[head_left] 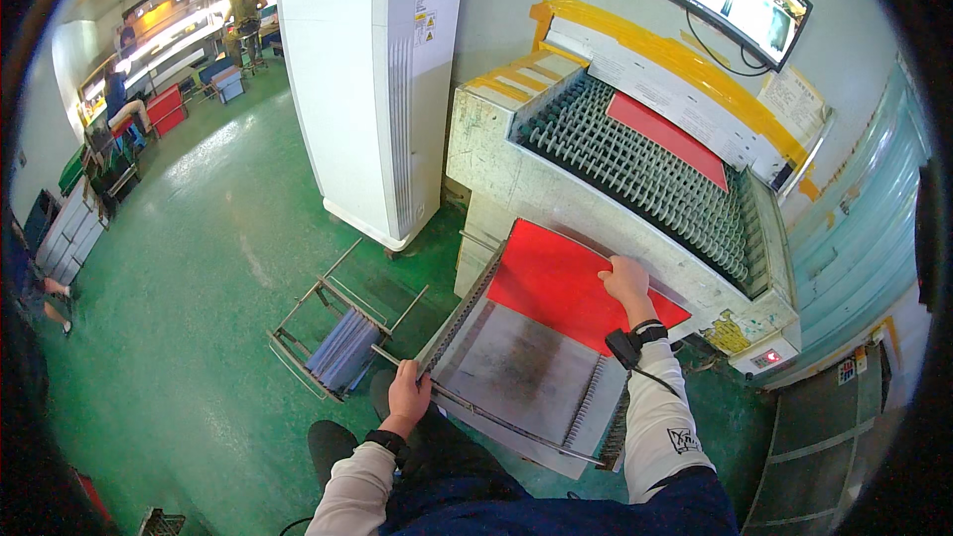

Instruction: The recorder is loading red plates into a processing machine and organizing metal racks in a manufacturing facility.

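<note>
My right hand (627, 283) is closed on the upper right part of a flat red panel (556, 278), thumb on top. The panel lies over the far half of a slotted metal rack (516, 362) in front of me. Toothed strips run along the rack's sides, and a grey sheet shows at its bottom. At the rack's near left corner, my left hand (408, 397) is wrapped round the metal frame. Beyond the rack, a second red panel (667, 139) rests on the rollers of a conveyor machine (615, 179).
Left of the rack, a wire frame (328, 337) holding several thin bluish sheets stands on the green floor. A tall white cabinet unit (357, 89) stands beside the machine. A monitor (730, 0) hangs above. Several people work at the far left, near red and blue bins (167, 111).
</note>
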Demonstrator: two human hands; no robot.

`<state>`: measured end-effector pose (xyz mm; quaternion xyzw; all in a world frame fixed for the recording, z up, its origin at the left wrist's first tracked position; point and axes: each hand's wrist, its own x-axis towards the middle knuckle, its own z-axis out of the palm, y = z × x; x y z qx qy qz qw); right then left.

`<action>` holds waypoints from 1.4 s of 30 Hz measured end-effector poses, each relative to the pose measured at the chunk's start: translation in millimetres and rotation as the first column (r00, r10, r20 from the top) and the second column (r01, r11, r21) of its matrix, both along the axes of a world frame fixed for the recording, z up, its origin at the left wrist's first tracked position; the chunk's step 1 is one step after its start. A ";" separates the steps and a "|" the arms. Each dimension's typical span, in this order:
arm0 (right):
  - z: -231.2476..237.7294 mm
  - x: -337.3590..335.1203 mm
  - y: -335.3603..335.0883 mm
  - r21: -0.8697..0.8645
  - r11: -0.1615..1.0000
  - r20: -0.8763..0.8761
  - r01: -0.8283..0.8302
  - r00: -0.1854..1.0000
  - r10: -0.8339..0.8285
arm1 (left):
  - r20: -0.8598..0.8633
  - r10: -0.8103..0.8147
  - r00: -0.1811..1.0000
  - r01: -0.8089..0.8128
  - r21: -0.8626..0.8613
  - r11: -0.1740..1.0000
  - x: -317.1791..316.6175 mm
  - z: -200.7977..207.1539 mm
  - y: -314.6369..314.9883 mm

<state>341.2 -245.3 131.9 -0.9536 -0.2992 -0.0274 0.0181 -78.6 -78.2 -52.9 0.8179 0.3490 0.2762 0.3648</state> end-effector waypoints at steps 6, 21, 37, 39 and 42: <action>2.2 -1.0 1.5 -0.019 1.000 -0.016 0.010 1.000 -0.011 | 0.004 0.005 1.000 -0.005 -0.016 1.000 0.0 2.5 -0.1; 3.2 -1.2 1.6 -0.034 0.999 -0.008 -0.002 1.000 0.001 | -0.007 0.004 1.000 -0.004 -0.032 0.999 0.2 6.4 -0.6; -0.8 0.7 0.5 -0.006 1.000 0.017 -0.014 1.000 0.014 | -0.023 -0.002 1.000 0.001 -0.023 1.000 -0.7 2.8 0.1; -0.1 0.6 0.6 -0.006 1.000 0.010 -0.011 1.000 0.012 | -0.015 -0.001 1.000 0.001 -0.022 1.000 -0.6 2.7 -0.1; 1.0 0.1 1.0 -0.015 1.000 0.006 -0.008 1.000 0.008 | -0.015 -0.004 1.000 0.003 -0.023 1.000 -0.5 3.6 -0.2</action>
